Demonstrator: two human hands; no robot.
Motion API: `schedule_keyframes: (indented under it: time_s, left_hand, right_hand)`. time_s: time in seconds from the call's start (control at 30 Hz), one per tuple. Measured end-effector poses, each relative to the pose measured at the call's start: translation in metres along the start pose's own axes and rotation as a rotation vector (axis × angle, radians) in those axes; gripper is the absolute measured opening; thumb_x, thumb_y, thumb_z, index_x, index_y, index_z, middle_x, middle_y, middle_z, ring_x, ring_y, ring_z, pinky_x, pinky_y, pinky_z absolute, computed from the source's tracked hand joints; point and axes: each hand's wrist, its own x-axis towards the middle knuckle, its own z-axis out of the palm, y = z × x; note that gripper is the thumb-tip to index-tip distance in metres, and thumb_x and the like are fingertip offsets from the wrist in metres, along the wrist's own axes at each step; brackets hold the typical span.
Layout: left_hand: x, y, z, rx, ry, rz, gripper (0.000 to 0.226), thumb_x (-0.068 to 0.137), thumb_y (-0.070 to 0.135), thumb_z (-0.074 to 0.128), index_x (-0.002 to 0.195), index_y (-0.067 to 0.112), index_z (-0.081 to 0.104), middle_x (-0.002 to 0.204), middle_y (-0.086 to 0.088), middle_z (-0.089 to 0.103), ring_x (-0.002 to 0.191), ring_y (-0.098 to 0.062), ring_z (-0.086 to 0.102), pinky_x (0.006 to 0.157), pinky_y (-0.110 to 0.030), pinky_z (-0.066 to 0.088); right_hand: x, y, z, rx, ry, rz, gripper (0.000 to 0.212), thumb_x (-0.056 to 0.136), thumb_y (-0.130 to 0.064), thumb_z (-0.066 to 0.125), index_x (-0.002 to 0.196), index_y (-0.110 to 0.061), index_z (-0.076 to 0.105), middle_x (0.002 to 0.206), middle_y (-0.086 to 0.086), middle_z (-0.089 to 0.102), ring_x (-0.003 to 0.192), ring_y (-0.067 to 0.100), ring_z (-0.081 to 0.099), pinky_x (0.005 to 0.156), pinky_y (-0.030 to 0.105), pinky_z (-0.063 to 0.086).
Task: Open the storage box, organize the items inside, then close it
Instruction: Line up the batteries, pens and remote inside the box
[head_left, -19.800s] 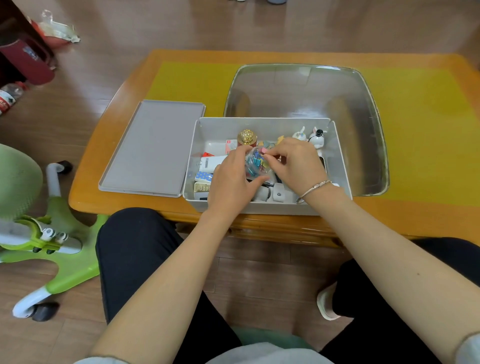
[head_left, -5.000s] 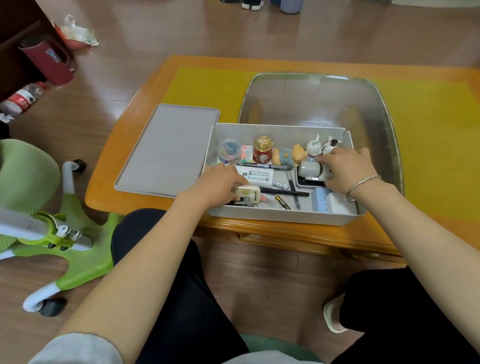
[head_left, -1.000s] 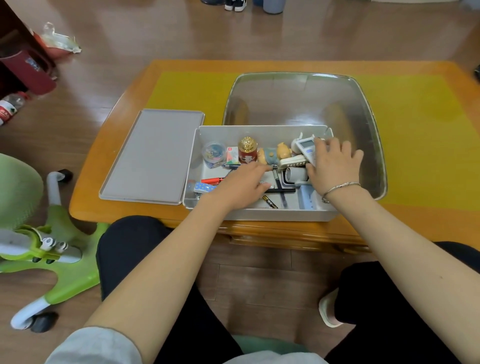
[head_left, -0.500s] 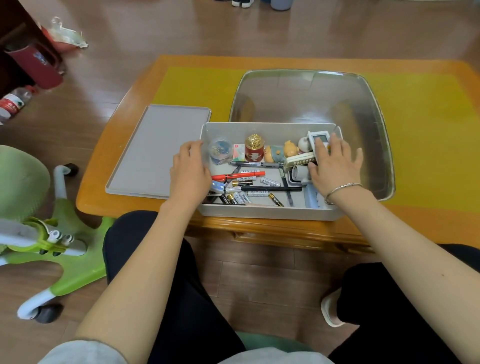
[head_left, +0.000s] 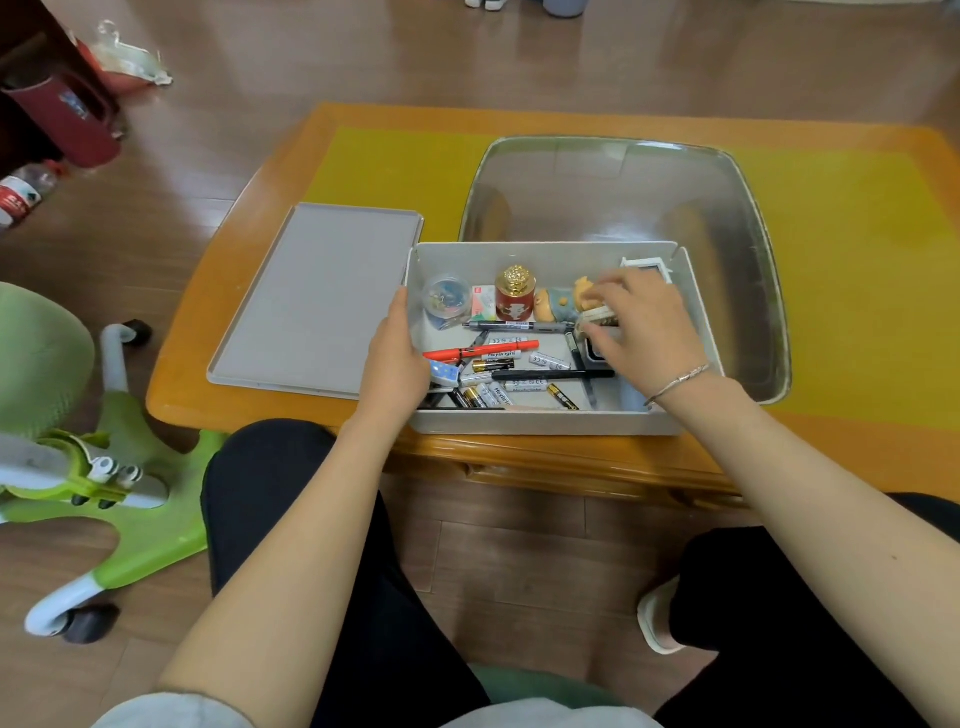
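Observation:
The grey storage box stands open at the table's front edge. Its flat grey lid lies just to its left. My left hand grips the box's left wall, thumb up along the rim. My right hand hovers inside the right half, its fingers spread and lightly bent over a small toy figure and a cream item. Along the back wall stand a clear round tub of clips and a red jar with a gold cap. An orange pen, black pens and several batteries lie on the box floor.
A large shiny metal tray sits behind the box on the yellow-topped wooden table. A green wheeled chair base stands on the floor to the left. My knees are right under the table's front edge.
My left hand has settled onto the box's left wall. My right hand has shifted left toward the toy figure, uncovering the white device at the back right corner.

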Motion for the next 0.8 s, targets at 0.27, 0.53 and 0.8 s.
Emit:
schedule_keyframes:
  time_s: [0.27,0.53,0.8]
  left_hand:
    - [-0.008,0.007,0.022,-0.079,0.081,0.015,0.068,0.091,-0.004,0.053,0.149,0.021,0.027,0.128,0.005,0.047,0.11,-0.005,0.044,0.078,-0.009,0.046]
    - [-0.011,0.01,0.015,0.172,0.067,0.196,0.06,0.09,-0.006,0.051,0.144,0.016,0.035,0.152,-0.007,0.024,0.139,-0.022,0.022,0.11,-0.031,0.029]
    - [0.007,0.006,-0.011,0.67,-0.327,0.437,0.069,0.07,0.06,0.072,0.13,0.032,0.053,0.155,0.002,0.028,0.147,-0.022,0.002,0.116,-0.049,-0.001]
  right_hand:
    - [0.019,-0.037,0.019,0.288,-0.674,-0.039,0.021,0.076,-0.033,0.076,0.092,-0.021,0.068,0.083,-0.004,0.069,0.077,0.012,0.063,0.074,0.026,0.051]
    - [0.023,-0.031,0.032,-0.003,-0.849,-0.133,0.008,0.083,-0.016,0.064,0.085,-0.017,0.072,0.065,-0.017,0.053,0.068,0.008,0.054,0.073,0.025,0.051]
    - [0.025,-0.016,0.023,0.172,-0.723,-0.081,0.027,0.081,-0.029,0.072,0.061,-0.019,0.057,0.051,-0.006,0.046,0.048,0.008,0.038,0.049,0.021,0.032]
